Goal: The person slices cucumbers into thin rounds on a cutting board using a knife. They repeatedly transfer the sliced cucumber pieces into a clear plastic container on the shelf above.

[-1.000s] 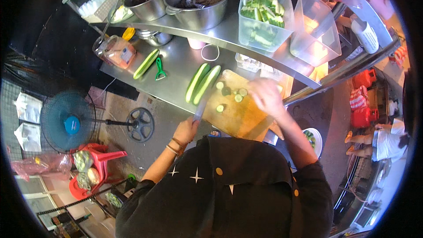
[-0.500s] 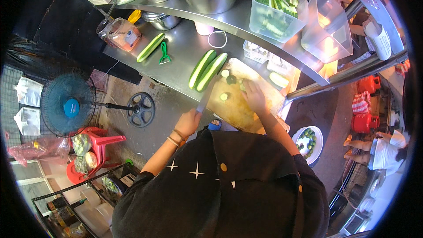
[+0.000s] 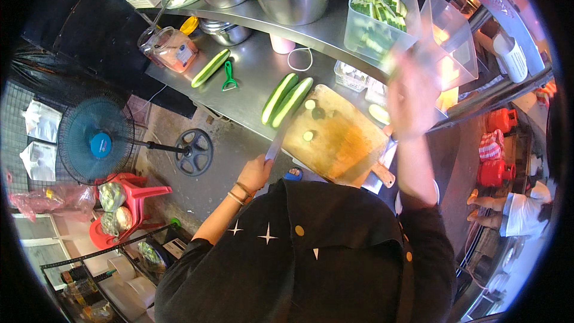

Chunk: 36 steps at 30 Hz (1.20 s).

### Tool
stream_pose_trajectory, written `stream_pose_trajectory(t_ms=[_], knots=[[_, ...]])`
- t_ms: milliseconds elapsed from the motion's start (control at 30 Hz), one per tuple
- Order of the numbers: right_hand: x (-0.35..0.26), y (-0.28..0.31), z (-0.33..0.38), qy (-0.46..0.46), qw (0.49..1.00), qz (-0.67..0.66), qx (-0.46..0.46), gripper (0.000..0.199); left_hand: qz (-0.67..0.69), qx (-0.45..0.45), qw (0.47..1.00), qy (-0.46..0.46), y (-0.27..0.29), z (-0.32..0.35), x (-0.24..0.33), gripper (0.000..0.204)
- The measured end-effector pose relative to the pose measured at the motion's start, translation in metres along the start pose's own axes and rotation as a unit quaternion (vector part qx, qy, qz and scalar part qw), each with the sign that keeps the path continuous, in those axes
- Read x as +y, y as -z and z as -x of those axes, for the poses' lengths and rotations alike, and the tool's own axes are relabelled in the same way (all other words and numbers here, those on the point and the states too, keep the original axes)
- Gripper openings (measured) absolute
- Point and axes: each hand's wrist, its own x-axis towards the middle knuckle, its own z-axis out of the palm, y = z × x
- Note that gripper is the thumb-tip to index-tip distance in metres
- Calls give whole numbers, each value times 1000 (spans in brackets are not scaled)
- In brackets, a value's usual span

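Observation:
My left hand (image 3: pixel 256 172) is closed round the handle of a knife (image 3: pixel 277 143), whose blade lies along the left edge of a wooden cutting board (image 3: pixel 344 143). Raised over the board's far right side, my right hand (image 3: pixel 414 93) is smeared by motion in front of a clear plastic container (image 3: pixel 357 39). Cut cucumber pieces (image 3: pixel 379 9) fill part of that container. A small cucumber end (image 3: pixel 308 136) and another pale one (image 3: pixel 310 104) sit on the board. Two partly peeled cucumbers (image 3: pixel 292 103) lie on the steel counter at its left.
A green peeler (image 3: pixel 229 76) and another cucumber (image 3: pixel 210 68) lie farther left. Steel bowls of food (image 3: pixel 293 9) stand on the raised shelf (image 3: pixel 326 39). A standing fan (image 3: pixel 95 140) is at left. Someone in white (image 3: pixel 523 215) is at far right.
My right hand has lifted off the board and swung right and up toward the clear containers. One cucumber piece near it has left the board. My left hand keeps the knife in place.

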Motion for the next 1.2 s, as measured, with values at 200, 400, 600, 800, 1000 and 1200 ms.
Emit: stream_pose_trajectory(t_ms=[200,400,600,800,1000,1200], knots=[[56,-10,-89,-97,987,27,-125,38,11,13,999,-28,0,-4,8,29],[35,-18,0,45,998,-20,-47,23,63,-25,995,80,12,6,6,30],[-37,-126,73,199,910,-194,-309,46,3,16,996,90,12,15,-27,29],[-110,-271,56,91,871,-282,-392,58,14,78,982,171,40,27,-55,30],[-165,-422,32,37,866,-272,-418,76,63,119,955,264,55,54,-92,29],[-214,-505,40,79,832,-242,-493,77,76,163,920,349,55,103,-122,29]])
